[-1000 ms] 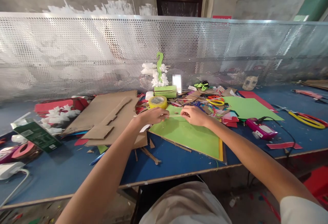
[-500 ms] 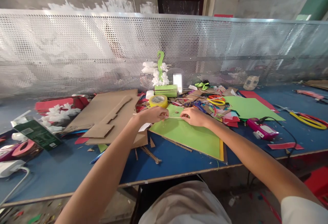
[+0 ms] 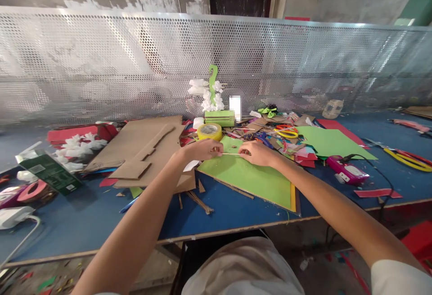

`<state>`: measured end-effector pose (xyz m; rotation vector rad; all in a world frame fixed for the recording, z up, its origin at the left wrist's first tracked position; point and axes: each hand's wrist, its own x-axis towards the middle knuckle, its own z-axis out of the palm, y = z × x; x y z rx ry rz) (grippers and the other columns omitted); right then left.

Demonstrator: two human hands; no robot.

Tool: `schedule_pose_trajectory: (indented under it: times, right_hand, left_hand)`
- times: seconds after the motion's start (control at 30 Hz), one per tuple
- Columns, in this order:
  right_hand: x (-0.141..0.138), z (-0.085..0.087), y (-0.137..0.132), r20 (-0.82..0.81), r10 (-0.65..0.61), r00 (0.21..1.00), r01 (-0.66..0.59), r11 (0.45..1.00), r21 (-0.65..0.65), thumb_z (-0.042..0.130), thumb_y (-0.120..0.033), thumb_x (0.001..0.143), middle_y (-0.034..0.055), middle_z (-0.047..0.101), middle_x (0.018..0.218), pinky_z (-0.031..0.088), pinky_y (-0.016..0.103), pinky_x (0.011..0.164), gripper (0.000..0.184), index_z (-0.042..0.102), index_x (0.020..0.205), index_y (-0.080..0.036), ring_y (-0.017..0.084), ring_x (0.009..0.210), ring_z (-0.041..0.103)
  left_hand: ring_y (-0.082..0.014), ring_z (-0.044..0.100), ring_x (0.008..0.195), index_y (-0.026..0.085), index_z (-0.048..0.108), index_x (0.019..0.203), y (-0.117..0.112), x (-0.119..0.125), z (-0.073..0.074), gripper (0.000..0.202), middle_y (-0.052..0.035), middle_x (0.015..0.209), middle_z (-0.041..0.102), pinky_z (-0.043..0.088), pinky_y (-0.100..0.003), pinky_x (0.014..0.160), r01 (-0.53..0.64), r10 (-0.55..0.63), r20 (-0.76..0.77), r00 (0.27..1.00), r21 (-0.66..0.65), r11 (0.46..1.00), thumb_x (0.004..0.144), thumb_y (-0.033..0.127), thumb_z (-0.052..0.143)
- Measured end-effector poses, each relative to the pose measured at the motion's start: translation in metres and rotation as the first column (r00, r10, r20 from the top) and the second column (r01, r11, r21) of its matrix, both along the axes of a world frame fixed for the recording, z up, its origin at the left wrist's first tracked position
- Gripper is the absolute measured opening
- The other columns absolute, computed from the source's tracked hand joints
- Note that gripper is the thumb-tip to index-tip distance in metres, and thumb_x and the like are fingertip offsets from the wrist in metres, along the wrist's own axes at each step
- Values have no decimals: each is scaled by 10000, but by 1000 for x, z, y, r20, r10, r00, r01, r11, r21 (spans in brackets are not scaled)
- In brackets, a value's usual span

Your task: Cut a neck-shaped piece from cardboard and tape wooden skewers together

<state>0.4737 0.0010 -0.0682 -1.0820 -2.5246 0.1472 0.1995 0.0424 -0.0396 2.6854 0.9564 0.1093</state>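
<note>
A thin strip (image 3: 231, 154) (pale) bridges left fingers (image 3: 216, 148) and right fingers (image 3: 245, 149).

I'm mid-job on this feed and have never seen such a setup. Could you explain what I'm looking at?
There is no machine here: these are a person's bare hands, seen from one camera worn on the head, looking forward and down. The left hand and right hand hold a thin, pale strip between them, over a green sheet. What the strip is made of is hard to tell. On the blue table, cardboard lies to the left. Beyond the hands are yellow tape and, further right, scissors among scraps.
</note>
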Motion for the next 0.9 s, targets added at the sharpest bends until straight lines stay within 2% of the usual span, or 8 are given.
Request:
schedule_pose_trajectory:
  times: [0.23, 0.4, 0.77, 0.9]
  right_hand:
    - [-1, 3, -3, -29, -10, 1000, 9, 1000, -27, 644, -150, 943, 84, 764, 942, 468, 286, 734, 93, 729, 924, -183, 198, 798, 683]
    - [-2, 3, -3, -43, -13, 999, 11, 999, -31, 655, -146, 935, 75, 744, 922, 459, 274, 721, 69, 709, 911, -181, 183, 778, 663]
    - [-2, 1, -2, -56, -18, 998, 18, 1000, -14, 662, -123, 916, 61, 722, 900, 445, 268, 714, 62, 690, 909, -178, 169, 757, 640]
    - [-3, 1, -3, -57, -26, 998, 24, 999, -21, 664, -112, 910, 54, 715, 898, 439, 261, 707, 71, 686, 908, -179, 158, 737, 633]
  left_hand:
    - [-162, 626, 742, 207, 684, 948, 0, -1, 1, 179, -40, 900, 728, 415, -257, 683, -4, 4, -5, 1000, -25, 1000, 963, 335, 559]
    - [-168, 636, 766, 207, 689, 964, 1, -2, 0, 198, -50, 937, 738, 426, -260, 692, 0, 0, -1, 1000, -32, 999, 961, 343, 545]
    - [-171, 651, 790, 213, 685, 934, 0, -1, 0, 128, -45, 915, 744, 418, -257, 690, 1, 0, 11, 1000, -37, 999, 927, 250, 562]
    - [-176, 659, 802, 207, 687, 933, -2, 0, 2, 144, -48, 914, 745, 426, -253, 698, -10, 10, -6, 1000, -35, 999, 938, 275, 560]
